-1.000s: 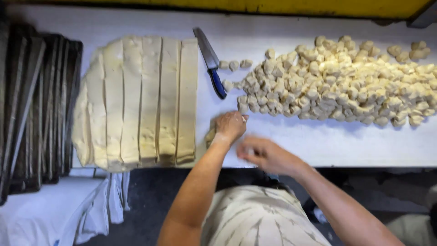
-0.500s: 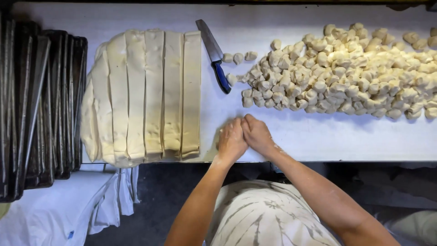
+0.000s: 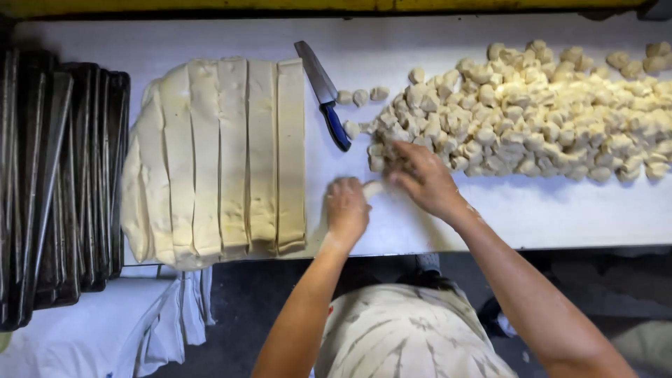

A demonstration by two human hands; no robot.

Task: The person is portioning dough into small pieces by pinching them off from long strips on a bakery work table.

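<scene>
- The white table [image 3: 210, 38] carries everything; a stack of dark baking trays [image 3: 56, 182] sits at 9 o'clock.
- A sheet of dough cut into long strips [image 3: 224, 154] lies left of centre, unchanged.
- The heap of cut dough pieces [image 3: 546, 105] fills 2 o'clock.
- The right hand [image 3: 423, 178], joined with the left half a second ago, has reached up to the heap's near edge, fingers curled among pieces (grip unclear).
- The left hand [image 3: 346, 210] stays low, pinching a small dough piece [image 3: 372, 188].
- A blue-handled knife [image 3: 323, 93] rests at 12 o'clock.
</scene>
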